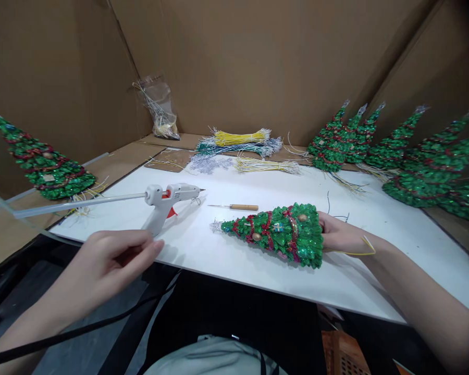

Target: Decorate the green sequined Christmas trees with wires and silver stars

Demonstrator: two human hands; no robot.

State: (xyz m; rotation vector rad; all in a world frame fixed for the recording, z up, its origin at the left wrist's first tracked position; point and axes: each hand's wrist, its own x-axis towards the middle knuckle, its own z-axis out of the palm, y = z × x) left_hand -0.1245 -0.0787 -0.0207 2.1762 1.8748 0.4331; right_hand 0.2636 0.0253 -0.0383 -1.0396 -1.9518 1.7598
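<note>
My right hand (340,234) holds a small green Christmas tree (273,234) on its side at the base. Its fingers reach behind or into the base, where they are partly hidden. The tree has red garlands, small ornaments and a clear star tip pointing left. A yellow-white wire (359,253) sticks out over my wrist. My left hand (113,260) is at the table's front edge, its thumb and curled fingers close together; whether anything is between them is hidden. Just behind it stands a white hot glue gun (168,200) with a red trigger. I cannot tell whether they touch.
An awl (242,207) lies behind the held tree on the white table (226,260). Wire bundles (242,137) and clear pieces (213,164) lie at the back. Several finished trees (398,138) stand right, another tree (49,156) left. A plastic bag (162,112) leans on the cardboard wall.
</note>
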